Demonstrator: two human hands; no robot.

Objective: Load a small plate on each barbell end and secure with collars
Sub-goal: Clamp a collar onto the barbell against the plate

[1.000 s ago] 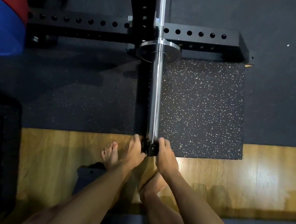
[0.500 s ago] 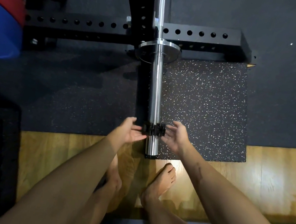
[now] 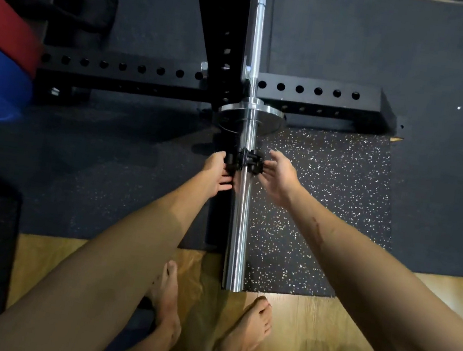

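My left hand (image 3: 219,170) and right hand (image 3: 278,175) sit on either side of the black collar (image 3: 244,161), which rings the barbell sleeve (image 3: 238,220). The fingers of each hand are partly curled and touching the collar's outer edges, left fingers on its left side, right fingers on its right; neither hand is closed into a full grip, more a pinch from 2 sides. Whether the clamp lever is latched I cannot tell.

The sleeve's long axis runs from near to far, straight away from me, with its free end near my feet (image 3: 246,324) above the wooden floor (image 3: 352,323). The collar is about a third of the way down from the far shoulder, and the small silver plate (image 3: 267,116) lies farther along that same axis, seated against the shoulder of the bar next to the black rack beam (image 3: 322,99). There is a clear gap of bare sleeve between collar and plate, so I judge the next move is a push directly away from me until the collar touches the plate. Both hands are equally near it.

The collar looks like a chunky black plastic clamp with ribbed lobes, dark against the polished chrome. The plate is thin, metallic and bright-rimmed. Under it lies a speckled rubber mat (image 3: 324,202).
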